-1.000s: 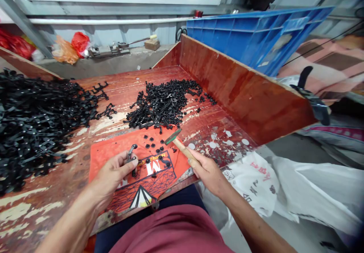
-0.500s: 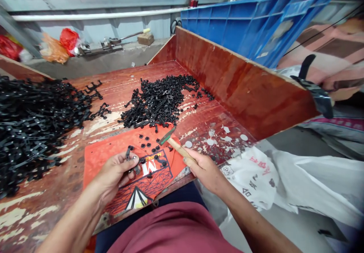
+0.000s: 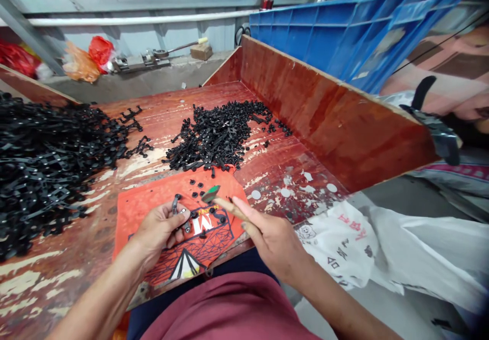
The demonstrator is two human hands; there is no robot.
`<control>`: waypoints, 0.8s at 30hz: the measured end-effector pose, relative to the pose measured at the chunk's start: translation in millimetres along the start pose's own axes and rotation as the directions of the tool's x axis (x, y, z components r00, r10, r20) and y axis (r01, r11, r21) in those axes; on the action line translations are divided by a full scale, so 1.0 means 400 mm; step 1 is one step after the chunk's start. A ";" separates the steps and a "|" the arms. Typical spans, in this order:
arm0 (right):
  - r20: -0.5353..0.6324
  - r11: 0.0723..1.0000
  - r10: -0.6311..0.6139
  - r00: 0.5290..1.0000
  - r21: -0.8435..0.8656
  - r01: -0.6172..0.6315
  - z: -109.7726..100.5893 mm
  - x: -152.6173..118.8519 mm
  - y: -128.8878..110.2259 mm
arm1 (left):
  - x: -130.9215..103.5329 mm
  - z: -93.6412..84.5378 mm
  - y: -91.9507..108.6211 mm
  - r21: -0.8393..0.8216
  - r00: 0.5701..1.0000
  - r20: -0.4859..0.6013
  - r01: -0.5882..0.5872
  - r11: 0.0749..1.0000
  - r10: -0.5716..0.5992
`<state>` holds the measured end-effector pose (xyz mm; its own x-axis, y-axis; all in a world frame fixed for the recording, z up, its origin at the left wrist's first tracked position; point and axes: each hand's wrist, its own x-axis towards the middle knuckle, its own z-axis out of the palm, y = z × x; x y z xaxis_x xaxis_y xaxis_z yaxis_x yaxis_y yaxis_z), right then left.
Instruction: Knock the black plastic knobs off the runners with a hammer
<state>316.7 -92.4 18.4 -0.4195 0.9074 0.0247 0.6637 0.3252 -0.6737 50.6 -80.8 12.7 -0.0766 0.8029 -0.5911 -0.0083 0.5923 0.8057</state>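
Pinched between the thumb and fingers of my left hand [image 3: 162,230] is a small black plastic linkage [image 3: 176,205], partly covered by the fingers. My right hand [image 3: 273,235] grips the wooden handle of a hammer [image 3: 223,202], whose green and dark head is raised just above and to the right of the linkage. Both hands are over an orange printed cloth [image 3: 133,210] at the table's near edge. Several small black round caps [image 3: 200,184] lie scattered on that cloth. Beyond it sits a heap of small black parts [image 3: 219,131].
At the left a large pile of black linked pieces [image 3: 49,161] covers the red wooden table [image 3: 153,105]. A raised board [image 3: 324,100] borders the right side, with a blue crate [image 3: 301,39] behind it. White sacks [image 3: 344,243] hang at the right. A person [image 3: 446,70] is at the far right.
My right hand has lifted slightly and the hammer head has swung left, toward the linkage. My left hand keeps its hold almost in place. The whole view has shifted a little.
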 end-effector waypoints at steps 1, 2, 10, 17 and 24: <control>0.017 0.999 -0.036 0.999 -0.027 0.037 0.005 0.001 -0.010 | 0.000 0.001 0.001 -0.007 1.000 -0.007 0.003 1.000 -0.003; 0.042 0.996 -0.059 0.997 -0.059 0.062 0.011 0.003 -0.017 | -0.001 0.001 0.002 -0.013 1.000 -0.011 0.005 1.000 -0.006; 0.147 0.969 -0.069 0.987 -0.227 0.102 0.016 0.028 -0.027 | -0.003 -0.019 0.001 -0.032 0.994 0.112 0.004 0.999 -0.001; -0.004 0.985 -0.162 0.987 -0.061 0.161 -0.036 0.017 -0.055 | 0.008 -0.024 -0.007 -0.065 0.994 0.111 -0.006 0.998 0.013; 0.144 0.970 -0.067 0.987 -0.221 0.098 -0.002 0.009 -0.064 | 0.003 -0.026 -0.006 -0.089 0.993 0.114 -0.007 0.996 0.017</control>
<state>298.6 -97.2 36.5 -0.5482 0.8355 -0.0368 0.7395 0.4637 -0.4879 40.2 -82.0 10.5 0.0370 0.8153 -0.5779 -0.0964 0.5785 0.8100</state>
